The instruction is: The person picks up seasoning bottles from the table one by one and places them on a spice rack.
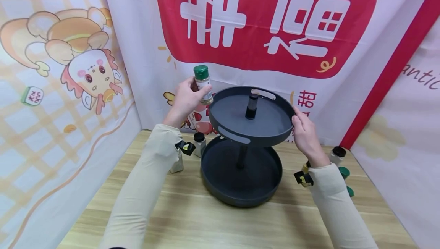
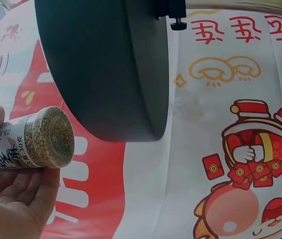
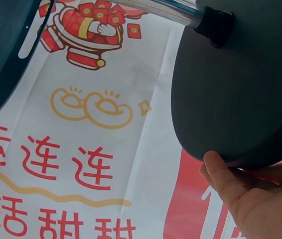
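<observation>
My left hand (image 1: 187,95) holds a spice jar (image 1: 203,79) with a green cap, raised beside the left rim of the upper tray (image 1: 232,107). In the left wrist view the clear jar (image 2: 51,137) shows coarse brownish grains and a white label. The upper tray belongs to a dark grey two-tier rack, joined by a central post (image 1: 241,156) to a round lower tray (image 1: 220,180). At the right, my right hand (image 1: 307,136) grips the upper tray's rim; the right wrist view shows its fingers (image 3: 220,174) at that edge. Both tiers look bare inside.
Left of the rack stand a black-capped jar (image 1: 199,146) and another jar (image 1: 177,165), partly behind my sleeve. Near my right forearm are a black-capped jar (image 1: 337,155) and green-capped jars (image 1: 344,172). The wooden table (image 1: 192,222) meets printed cloth walls.
</observation>
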Demonstrator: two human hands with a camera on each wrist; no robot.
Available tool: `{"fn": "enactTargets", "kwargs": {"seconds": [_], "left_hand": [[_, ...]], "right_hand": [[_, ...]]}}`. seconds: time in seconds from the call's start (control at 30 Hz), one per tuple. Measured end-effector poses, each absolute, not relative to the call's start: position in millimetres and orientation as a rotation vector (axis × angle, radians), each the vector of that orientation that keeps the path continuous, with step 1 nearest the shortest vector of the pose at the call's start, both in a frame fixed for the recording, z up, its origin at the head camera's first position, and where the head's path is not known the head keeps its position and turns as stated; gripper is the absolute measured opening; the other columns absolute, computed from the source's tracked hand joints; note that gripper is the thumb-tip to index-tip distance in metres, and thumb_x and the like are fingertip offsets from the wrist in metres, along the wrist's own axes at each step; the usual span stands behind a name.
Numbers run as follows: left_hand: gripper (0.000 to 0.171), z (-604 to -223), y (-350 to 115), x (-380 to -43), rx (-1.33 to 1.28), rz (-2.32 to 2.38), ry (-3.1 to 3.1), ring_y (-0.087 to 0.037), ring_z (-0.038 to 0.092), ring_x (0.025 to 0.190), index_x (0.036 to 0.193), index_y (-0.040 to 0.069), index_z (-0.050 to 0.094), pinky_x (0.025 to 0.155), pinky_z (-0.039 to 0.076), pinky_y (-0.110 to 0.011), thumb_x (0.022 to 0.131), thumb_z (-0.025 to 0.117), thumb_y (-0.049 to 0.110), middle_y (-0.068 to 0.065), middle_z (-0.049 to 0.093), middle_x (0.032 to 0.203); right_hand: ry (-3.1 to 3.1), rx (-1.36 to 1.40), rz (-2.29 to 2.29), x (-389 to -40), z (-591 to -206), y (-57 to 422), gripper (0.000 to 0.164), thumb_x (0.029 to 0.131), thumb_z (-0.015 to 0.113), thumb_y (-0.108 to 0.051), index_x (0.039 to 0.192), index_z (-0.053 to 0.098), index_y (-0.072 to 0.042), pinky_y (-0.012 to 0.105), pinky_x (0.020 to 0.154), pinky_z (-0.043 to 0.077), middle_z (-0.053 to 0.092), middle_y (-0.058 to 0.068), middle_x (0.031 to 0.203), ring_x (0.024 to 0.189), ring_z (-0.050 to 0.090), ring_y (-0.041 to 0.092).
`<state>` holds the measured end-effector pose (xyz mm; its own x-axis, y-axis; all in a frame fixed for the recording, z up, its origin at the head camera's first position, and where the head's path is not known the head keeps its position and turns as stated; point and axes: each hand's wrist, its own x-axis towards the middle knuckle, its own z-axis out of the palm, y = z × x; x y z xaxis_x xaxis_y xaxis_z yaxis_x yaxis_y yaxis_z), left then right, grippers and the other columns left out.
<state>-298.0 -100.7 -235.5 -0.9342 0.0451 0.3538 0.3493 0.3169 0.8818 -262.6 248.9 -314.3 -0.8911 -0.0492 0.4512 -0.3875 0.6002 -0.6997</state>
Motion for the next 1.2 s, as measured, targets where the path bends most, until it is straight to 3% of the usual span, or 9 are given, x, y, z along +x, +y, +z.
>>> {"fn": "enactTargets", "kwargs": {"seconds": [0.43,1.2], "left_hand": [[0.056,-236,-79,-299,-0.467,-1.680,-2.298,-0.022,0.054,0.107,0.132,0.012,0.046,0.092,0.047,-0.044,0.086,0.070,0.031,-0.006,0.055,0.124],[0.048,-247,-71,-311,-0.450,-1.608,-2.396,-0.020,0.055,0.101,0.126,0.014,0.053,0.088,0.048,-0.041,0.084,0.072,0.031,-0.004,0.058,0.114]], "right_hand": [[-2.458,0.359,1.194,-263,-315,249,0.052,0.104,0.027,-0.032,0.150,0.024,-0.008,0.055,0.109,0.019,0.025,0.016,0.152,0.138,0.022,0.033],[-2.422,0.371,1.203,-263,-317,252,0.053,0.103,0.027,-0.031,0.149,0.025,-0.005,0.055,0.108,0.022,0.028,0.020,0.150,0.135,0.027,0.035]]}}
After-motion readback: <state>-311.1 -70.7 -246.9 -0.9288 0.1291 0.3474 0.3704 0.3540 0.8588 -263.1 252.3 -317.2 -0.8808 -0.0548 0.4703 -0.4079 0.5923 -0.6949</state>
